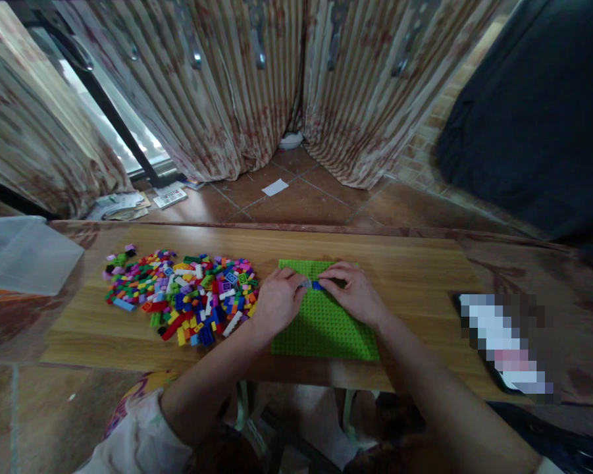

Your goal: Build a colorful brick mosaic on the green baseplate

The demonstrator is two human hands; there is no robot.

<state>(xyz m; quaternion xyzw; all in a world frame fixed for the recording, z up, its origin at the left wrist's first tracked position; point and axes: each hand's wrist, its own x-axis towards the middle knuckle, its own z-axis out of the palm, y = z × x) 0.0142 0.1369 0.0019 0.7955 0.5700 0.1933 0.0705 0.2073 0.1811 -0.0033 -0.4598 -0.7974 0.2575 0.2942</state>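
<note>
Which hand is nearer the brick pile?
Left: the left hand is close beside the brick pile; the right hand is farther away, over the green baseplate.

Our bare left forearm [212, 376] and bare right forearm [449, 382] reach over the near edge of the long brown wood-grain tabletop [417, 270], angled toward each other. We hold our bare left hand [278, 299] and bare right hand [356, 293] between its near and far edges, backs turned up, fingers bent and pointing inward, the fingertips of one just beside those of the other; how tightly either set of fingers is closed, we cannot tell
</note>
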